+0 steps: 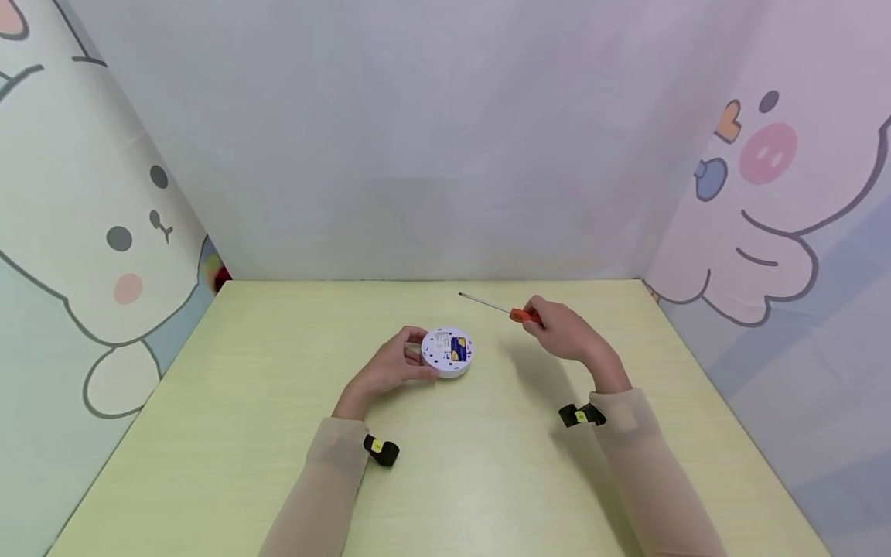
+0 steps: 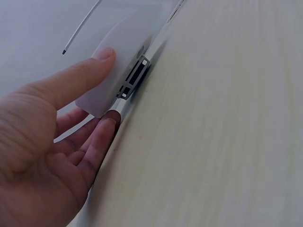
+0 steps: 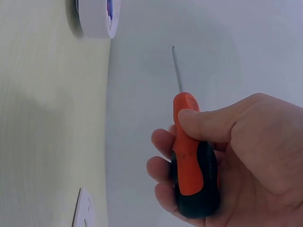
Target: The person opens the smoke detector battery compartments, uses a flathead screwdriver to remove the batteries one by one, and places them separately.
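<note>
A round white smoke detector is near the middle of the table, its back face up with blue-and-yellow batteries showing. My left hand grips its left rim, thumb on the near side and fingers on the far side. Dark vent slots show along the detector's side in the left wrist view. To the right, my right hand holds a screwdriver by its orange and black handle, raised above the table. The thin metal shaft points left and away, its tip apart from the detector.
The pale yellow table ends at a plain light cloth wall at the back. Cloths with printed cartoon animals hang at the left and right sides. A black strap is on the left wrist and another strap on the right.
</note>
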The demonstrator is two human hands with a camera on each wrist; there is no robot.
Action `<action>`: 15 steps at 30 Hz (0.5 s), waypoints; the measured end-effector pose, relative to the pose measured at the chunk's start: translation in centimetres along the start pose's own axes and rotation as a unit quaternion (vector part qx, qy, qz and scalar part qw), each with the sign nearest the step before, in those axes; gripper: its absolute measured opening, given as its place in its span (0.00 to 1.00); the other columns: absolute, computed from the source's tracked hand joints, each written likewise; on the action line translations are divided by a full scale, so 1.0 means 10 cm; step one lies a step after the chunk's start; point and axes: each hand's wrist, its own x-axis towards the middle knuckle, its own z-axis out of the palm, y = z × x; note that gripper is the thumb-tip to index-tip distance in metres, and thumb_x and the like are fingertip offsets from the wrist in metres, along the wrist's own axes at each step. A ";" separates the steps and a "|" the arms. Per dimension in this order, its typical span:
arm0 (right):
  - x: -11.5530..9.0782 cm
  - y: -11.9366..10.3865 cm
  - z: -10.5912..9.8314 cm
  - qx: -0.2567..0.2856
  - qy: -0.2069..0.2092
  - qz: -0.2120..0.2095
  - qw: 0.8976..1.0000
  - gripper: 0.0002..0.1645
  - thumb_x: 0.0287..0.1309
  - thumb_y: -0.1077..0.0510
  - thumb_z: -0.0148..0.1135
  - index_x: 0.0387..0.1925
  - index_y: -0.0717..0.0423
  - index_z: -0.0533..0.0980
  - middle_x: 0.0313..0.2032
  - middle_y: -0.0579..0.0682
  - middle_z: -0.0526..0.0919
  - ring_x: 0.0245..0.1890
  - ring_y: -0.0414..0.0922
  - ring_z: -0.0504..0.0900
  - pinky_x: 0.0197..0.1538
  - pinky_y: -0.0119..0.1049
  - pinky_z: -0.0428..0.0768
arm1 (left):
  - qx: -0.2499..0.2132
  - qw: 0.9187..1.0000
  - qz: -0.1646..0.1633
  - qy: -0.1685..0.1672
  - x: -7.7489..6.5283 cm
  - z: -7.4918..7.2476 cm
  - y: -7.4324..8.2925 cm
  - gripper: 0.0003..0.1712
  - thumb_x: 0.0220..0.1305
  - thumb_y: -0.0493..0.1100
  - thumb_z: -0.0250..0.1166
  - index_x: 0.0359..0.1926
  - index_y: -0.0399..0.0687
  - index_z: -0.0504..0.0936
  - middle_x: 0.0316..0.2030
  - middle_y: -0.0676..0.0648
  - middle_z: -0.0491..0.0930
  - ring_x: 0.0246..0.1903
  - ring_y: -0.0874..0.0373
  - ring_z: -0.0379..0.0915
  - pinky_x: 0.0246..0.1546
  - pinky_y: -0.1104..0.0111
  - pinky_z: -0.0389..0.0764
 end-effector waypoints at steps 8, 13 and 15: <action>-0.07 -0.01 0.00 -0.002 -0.018 -0.015 1.000 0.08 0.79 0.62 0.57 0.53 0.62 0.75 0.36 0.55 0.81 0.28 0.45 0.71 0.36 0.41 0.72 | 0.000 1.000 0.000 -0.001 0.01 0.00 0.01 0.47 0.56 0.46 0.85 0.73 0.49 0.69 0.60 0.45 0.79 0.50 0.52 0.80 0.53 0.59 0.82; -0.08 -0.02 -0.03 0.013 -0.037 -0.012 0.999 0.09 0.80 0.61 0.55 0.54 0.62 0.74 0.36 0.54 0.80 0.28 0.45 0.70 0.35 0.40 0.71 | 0.004 1.000 0.001 -0.002 0.02 -0.01 0.01 0.47 0.56 0.46 0.84 0.73 0.49 0.69 0.60 0.45 0.79 0.50 0.52 0.80 0.53 0.59 0.82; -0.09 -0.02 -0.04 0.022 -0.045 -0.004 0.999 0.09 0.81 0.60 0.53 0.54 0.61 0.72 0.36 0.54 0.79 0.28 0.46 0.70 0.35 0.40 0.71 | 0.002 1.000 0.001 -0.003 0.03 0.00 0.00 0.47 0.56 0.46 0.84 0.73 0.50 0.69 0.60 0.44 0.79 0.50 0.52 0.80 0.53 0.59 0.82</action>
